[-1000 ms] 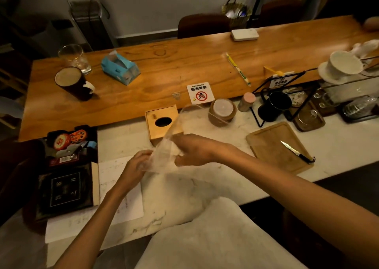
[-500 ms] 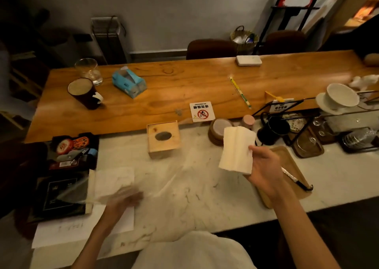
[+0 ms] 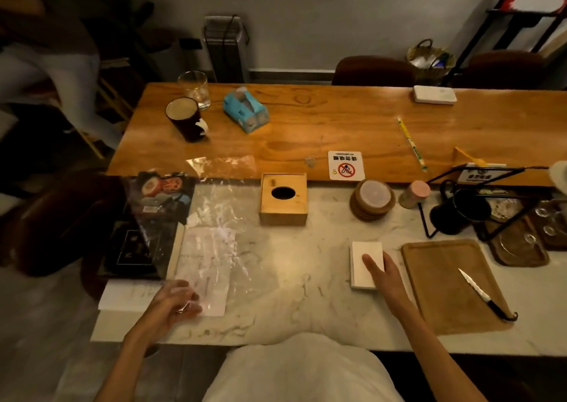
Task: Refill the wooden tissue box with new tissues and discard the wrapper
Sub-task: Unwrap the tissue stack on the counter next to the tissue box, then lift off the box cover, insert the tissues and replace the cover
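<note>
Hands on a marble counter [image 3: 291, 279] in a dim room

The wooden tissue box [image 3: 283, 199] sits at the back edge. In front of it, the right hand [image 3: 385, 274] lies flat and open on the tissue stack [image 3: 362, 265]; the left hand [image 3: 171, 303] pinches the clear wrapper [image 3: 214, 217].

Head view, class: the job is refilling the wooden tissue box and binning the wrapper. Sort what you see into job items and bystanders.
Job items: wooden tissue box; tissue stack under the right hand; clear wrapper held by the left hand.

Bystanders: knife on the wooden tray; blue tissue pack; dark mug; no-smoking sign.
</note>
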Available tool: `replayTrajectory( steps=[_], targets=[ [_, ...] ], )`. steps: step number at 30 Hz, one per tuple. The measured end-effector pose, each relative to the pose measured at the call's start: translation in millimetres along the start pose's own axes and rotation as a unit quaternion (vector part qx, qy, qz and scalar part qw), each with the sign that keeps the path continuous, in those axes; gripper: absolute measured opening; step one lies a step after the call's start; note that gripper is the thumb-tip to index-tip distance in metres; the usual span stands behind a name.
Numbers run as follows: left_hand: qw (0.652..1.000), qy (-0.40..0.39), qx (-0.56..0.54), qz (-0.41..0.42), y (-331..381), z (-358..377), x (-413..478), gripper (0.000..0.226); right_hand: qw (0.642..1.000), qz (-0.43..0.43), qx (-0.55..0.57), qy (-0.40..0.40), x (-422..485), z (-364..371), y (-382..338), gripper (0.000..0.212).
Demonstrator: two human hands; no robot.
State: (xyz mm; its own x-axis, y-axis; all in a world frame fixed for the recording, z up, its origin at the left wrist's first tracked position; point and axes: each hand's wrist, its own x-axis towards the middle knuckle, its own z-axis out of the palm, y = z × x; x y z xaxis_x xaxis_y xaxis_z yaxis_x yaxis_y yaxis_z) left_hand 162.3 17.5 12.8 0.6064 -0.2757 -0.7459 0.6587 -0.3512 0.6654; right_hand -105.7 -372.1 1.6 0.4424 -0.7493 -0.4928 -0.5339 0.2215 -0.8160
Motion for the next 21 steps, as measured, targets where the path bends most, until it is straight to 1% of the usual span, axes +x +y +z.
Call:
replayTrajectory(
  steps=[2,5,7,8,9,10,11,12,13,14,15,16,17,18,19,21],
  targets=[
    [1.000,-0.001,-0.001,-0.009,1,-4,1,0.028,0.999,-0.011,-0.036,0.016,5,6,7,0.046],
    [0.999,-0.002,0.028,-0.023,3,-7,3,0.026,0.990,-0.057,-0.117,0.050,10,12,14,0.057],
    [0.998,0.002,0.059,-0.035,3,-7,3,0.030,0.979,-0.054,-0.186,0.067,15,14,20,0.061],
    [0.994,0.010,0.100,-0.042,4,-6,1,0.035,0.970,-0.050,-0.222,0.082,19,14,25,0.063],
    [0.981,0.031,0.187,-0.048,7,-5,-3,0.043,0.962,-0.046,-0.250,0.097,20,14,25,0.067],
    [0.948,0.069,0.307,-0.053,10,-3,-7,0.053,0.956,-0.047,-0.267,0.110,20,14,26,0.071],
    [0.900,0.126,0.415,-0.048,14,2,-12,0.061,0.952,-0.050,-0.278,0.119,18,13,24,0.073],
    [0.854,0.190,0.484,-0.016,18,12,-19,0.060,0.946,-0.057,-0.292,0.128,16,13,25,0.074],
    [0.820,0.239,0.516,0.056,22,27,-27,0.053,0.937,-0.075,-0.311,0.141,13,13,24,0.074],
    [0.797,0.261,0.525,0.146,28,45,-33,0.046,0.923,-0.103,-0.335,0.157,8,12,23,0.073],
    [0.785,0.244,0.524,0.223,30,64,-35,0.045,0.902,-0.138,-0.374,0.168,3,12,21,0.072],
    [0.775,0.201,0.534,0.270,31,82,-35,0.048,0.874,-0.176,-0.419,0.169,0,14,20,0.071],
    [0.762,0.150,0.557,0.294,27,94,-26,0.053,0.850,-0.206,-0.458,0.160,-4,18,20,0.071],
    [0.747,0.107,0.584,0.297,21,103,-15,0.059,0.833,-0.228,-0.484,0.139,-6,22,22,0.070],
    [0.741,0.075,0.603,0.284,13,110,-1,0.062,0.825,-0.236,-0.500,0.115,-8,26,24,0.069],
    [0.753,0.055,0.609,0.244,0,116,21,0.063,0.817,-0.226,-0.525,0.076,-6,33,34,0.067]
  ],
)
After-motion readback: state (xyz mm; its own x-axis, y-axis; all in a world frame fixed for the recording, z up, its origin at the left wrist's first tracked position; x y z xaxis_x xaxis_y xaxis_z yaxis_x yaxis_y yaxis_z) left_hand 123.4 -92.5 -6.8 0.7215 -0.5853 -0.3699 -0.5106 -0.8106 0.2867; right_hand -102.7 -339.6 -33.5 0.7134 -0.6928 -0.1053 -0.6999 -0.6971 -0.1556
